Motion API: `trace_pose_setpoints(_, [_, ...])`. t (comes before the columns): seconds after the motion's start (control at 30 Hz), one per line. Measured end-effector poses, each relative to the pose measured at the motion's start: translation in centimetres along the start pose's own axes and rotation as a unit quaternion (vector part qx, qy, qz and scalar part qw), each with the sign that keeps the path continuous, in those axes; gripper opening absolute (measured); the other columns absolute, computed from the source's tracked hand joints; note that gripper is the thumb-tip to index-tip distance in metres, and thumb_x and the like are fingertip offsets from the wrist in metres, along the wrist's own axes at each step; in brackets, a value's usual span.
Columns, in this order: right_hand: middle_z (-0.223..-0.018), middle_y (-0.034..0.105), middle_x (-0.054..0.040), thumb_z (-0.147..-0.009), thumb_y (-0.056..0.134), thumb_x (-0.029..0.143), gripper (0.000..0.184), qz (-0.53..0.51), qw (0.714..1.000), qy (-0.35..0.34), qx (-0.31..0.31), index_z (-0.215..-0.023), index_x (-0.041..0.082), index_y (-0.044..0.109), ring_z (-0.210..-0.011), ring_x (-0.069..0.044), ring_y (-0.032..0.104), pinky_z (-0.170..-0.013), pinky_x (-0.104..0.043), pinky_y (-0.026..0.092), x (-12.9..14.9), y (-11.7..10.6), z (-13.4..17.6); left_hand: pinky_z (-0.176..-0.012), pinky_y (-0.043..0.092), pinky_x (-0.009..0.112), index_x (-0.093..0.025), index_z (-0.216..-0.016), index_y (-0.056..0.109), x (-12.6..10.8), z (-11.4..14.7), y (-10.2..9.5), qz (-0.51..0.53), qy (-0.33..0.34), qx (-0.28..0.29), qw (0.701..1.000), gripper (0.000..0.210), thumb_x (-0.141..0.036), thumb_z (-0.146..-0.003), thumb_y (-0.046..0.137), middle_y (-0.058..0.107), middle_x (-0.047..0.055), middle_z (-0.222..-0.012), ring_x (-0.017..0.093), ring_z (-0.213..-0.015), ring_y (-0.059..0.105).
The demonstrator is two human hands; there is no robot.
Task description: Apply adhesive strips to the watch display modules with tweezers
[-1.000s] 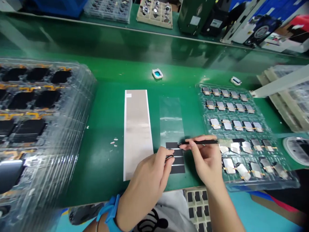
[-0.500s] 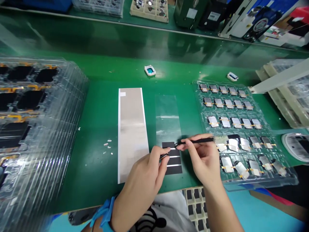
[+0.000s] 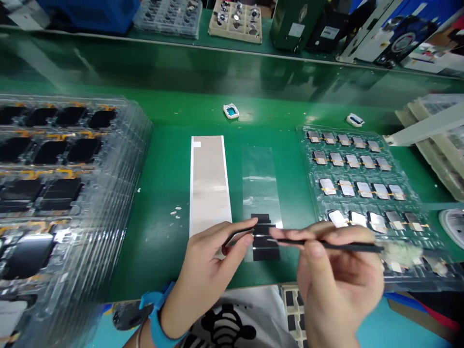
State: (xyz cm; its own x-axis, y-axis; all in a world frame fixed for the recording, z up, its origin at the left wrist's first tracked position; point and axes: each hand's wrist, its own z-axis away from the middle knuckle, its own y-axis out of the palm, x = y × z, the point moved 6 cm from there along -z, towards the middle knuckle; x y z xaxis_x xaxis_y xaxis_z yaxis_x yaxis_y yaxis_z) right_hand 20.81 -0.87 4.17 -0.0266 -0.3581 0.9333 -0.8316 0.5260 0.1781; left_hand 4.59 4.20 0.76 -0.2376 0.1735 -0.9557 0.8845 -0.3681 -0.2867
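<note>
My left hand (image 3: pixel 213 261) pinches a small, thin, dark-edged screen module (image 3: pixel 237 236) between thumb and fingers, tilted so one face is partly hidden. In my right hand (image 3: pixel 337 275), blurred by motion, lies a black-handled brush (image 3: pixel 348 246). Its pale bristles point right, and its thin handle end points left over the black strips. Below both hands, several black adhesive-like strips (image 3: pixel 266 253) sit on the near end of a clear film sheet (image 3: pixel 258 166). Left of the film lies a long beige sheet with white edges (image 3: pixel 209 169), partly covered by my left hand.
Stacked clear trays (image 3: pixel 119 193) with black screens fill the left. A clear tray (image 3: pixel 308 159) of silvery modules lies right. Two white watch-like cases (image 3: pixel 231 111) sit toward the back, and pale scraps (image 3: pixel 176 211) lie left of the sheet. A shelf (image 3: pixel 203 46) crosses the back.
My right hand has moved right and nearer the camera with the brush, away from the strips' top edge. The module in my left hand shows more now. The view has shifted left.
</note>
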Motion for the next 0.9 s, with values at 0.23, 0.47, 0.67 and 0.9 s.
trace_pose_setpoints(0.23, [-0.091,0.071,-0.0012,-0.093,0.055,0.002,0.024,0.025,0.997,-0.048,0.064,-0.102,0.024,0.052,-0.09,-0.018,0.076,-0.079,-0.036,0.069,0.9,4.9,1.8,-0.061,0.046,0.022,-0.024,-0.137,0.06,-0.3,0.2,-0.7,-0.057,0.043,-0.01,0.997,0.045,-0.009,-0.097,0.048,0.064,0.0,-0.083,0.012,-0.065,0.058])
trace_pose_setpoints(0.47, [-0.089,0.07,-0.0008,-0.09,0.059,0.001,0.026,0.049,0.996,-0.072,0.036,-0.101,0.024,0.052,-0.09,-0.019,0.075,-0.078,-0.039,0.07,0.0,5.0,2.3,-0.067,0.047,0.023,-0.022,-0.149,0.046,-0.1,0.3,-0.9,-0.018,0.03,0.015,0.999,0.051,-0.011,-0.099,0.043,0.059,0.003,-0.093,0.012,-0.072,0.057])
trace_pose_setpoints(0.67, [-0.091,0.07,-0.0018,-0.089,0.058,0.001,0.027,0.062,0.995,-0.071,0.031,-0.101,0.024,0.051,-0.089,-0.021,0.075,-0.078,-0.041,0.07,-0.6,5.2,2.6,-0.077,0.047,0.026,-0.024,-0.155,0.038,0.3,0.5,-0.9,0.004,0.024,0.024,0.999,0.054,-0.015,-0.102,0.041,0.057,0.003,-0.098,0.015,-0.084,0.057])
trace_pose_setpoints(0.9, [-0.09,0.07,-0.0017,-0.091,0.058,0.003,0.025,0.063,0.995,-0.073,0.025,-0.103,0.024,0.051,-0.085,-0.02,0.075,-0.076,-0.042,0.07,-0.6,5.2,2.6,-0.08,0.047,0.029,-0.025,-0.156,0.036,0.2,0.5,-1.0,0.023,0.033,0.022,0.999,0.051,-0.02,-0.105,0.036,0.057,0.005,-0.101,0.017,-0.088,0.056])
